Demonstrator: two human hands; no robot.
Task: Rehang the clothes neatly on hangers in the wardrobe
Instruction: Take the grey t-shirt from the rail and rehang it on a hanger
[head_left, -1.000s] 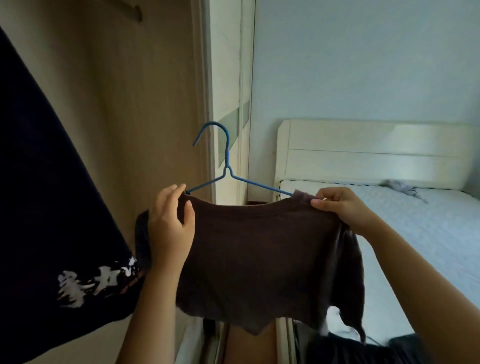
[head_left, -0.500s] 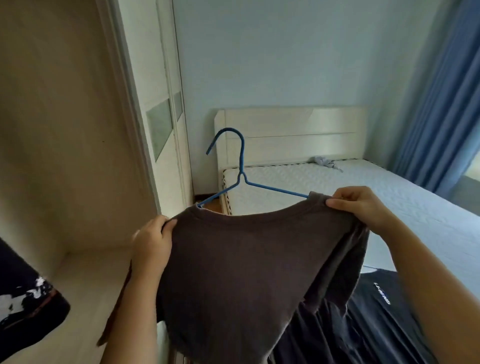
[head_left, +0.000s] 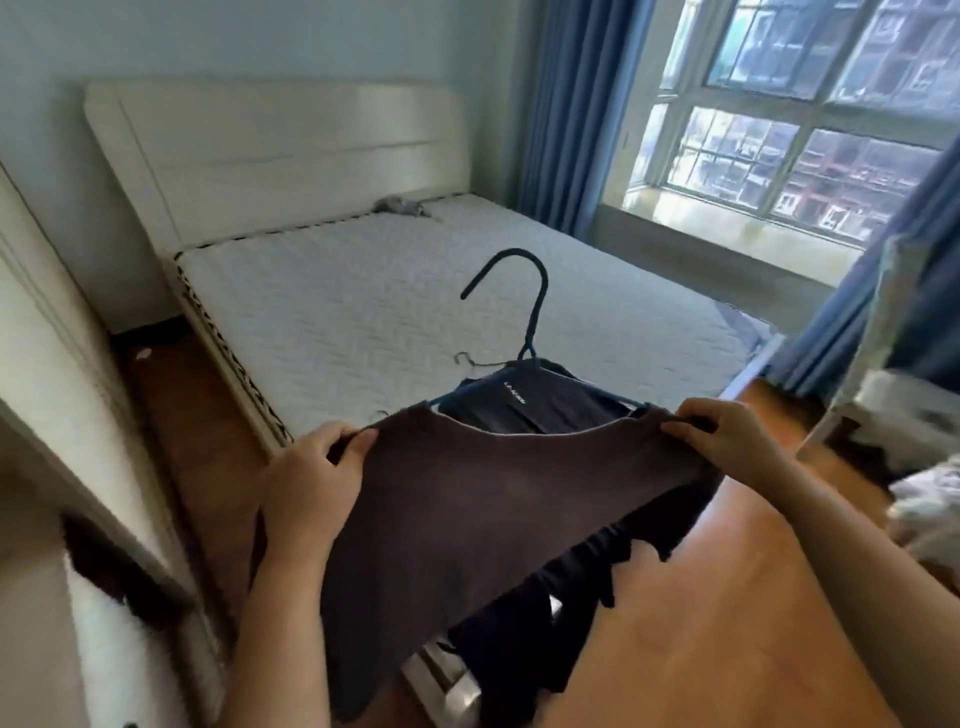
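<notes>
Head view: left hand (head_left: 306, 483) and right hand (head_left: 727, 441) pinch the shoulders of the brown shirt (head_left: 467, 519) on the blue hanger (head_left: 535, 312). Light, limp cloth, likely slippery on wire; better carried by its hook.

Findings, from a position at the foot of the bed (head_left: 363, 301):

- The headboard (head_left: 285, 150) stands at the far end against the back wall. A small crumpled item (head_left: 400, 206) lies on the mattress just before it.
- The window (head_left: 779, 130) is to the right of the bed, with a curtain (head_left: 566, 114) hanging at its left edge.
- The wardrobe (head_left: 52, 374) is along the left, with floor (head_left: 727, 623) between it and the bed and also to the right.
- The shirt (head_left: 467, 509) is held over the foot of the bed. The left hand (head_left: 311, 483) grips its left shoulder and the right hand (head_left: 727, 441) pinches its right shoulder.
- The hanger (head_left: 537, 317) sits inside the neckline, its hook rising beyond the shirt.
- A second garment (head_left: 519, 410) lies on the mattress directly behind and below the shirt.
</notes>
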